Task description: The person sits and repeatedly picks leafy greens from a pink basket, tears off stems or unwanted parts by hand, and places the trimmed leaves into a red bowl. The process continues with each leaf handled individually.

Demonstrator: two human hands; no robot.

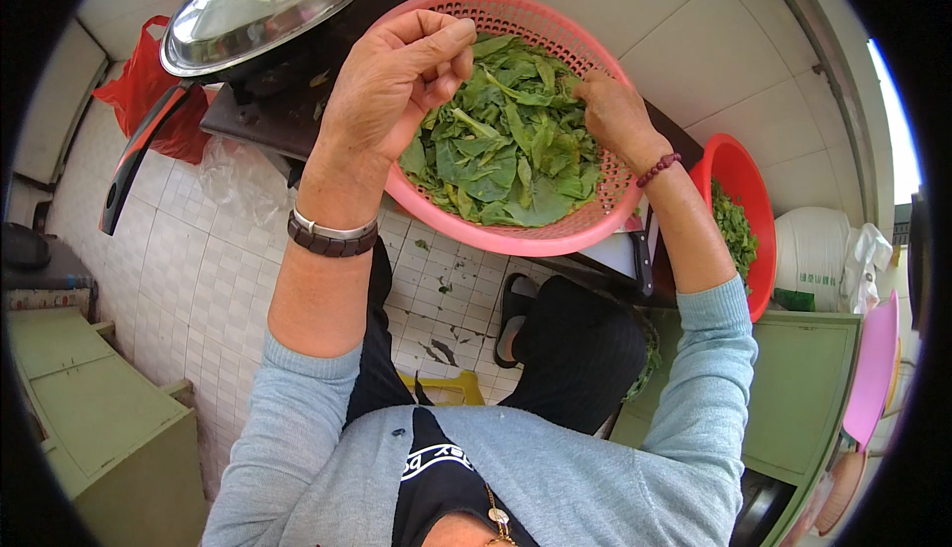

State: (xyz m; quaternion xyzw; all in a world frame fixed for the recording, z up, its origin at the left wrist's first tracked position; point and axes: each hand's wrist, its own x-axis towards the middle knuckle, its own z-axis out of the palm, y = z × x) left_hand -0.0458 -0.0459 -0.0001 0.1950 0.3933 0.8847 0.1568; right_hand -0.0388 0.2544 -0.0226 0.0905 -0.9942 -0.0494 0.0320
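Observation:
A pink plastic colander basket [476,238] in front of me holds a heap of cut green leaves [513,153]. My left hand [401,78] is raised over the basket's left side, its fingers curled in against the thumb. Nothing shows between those fingertips. Inside the right side of the basket, my right hand [613,112] touches the edge of the leaves. Its fingertips are partly hidden, so whether it grips any leaf cannot be told. Below the basket's right rim, a black-handled kitchen knife [641,260] lies at the edge of a white board [610,257].
At left, a lidded frying pan [260,15] pokes its long handle [141,153] out past the dark table [260,119]. A red bag [160,101] hangs nearby. A red basin [762,249] of chopped greens stands right, beside a green cabinet [788,383]. Leaf scraps dot the tiled floor [461,309].

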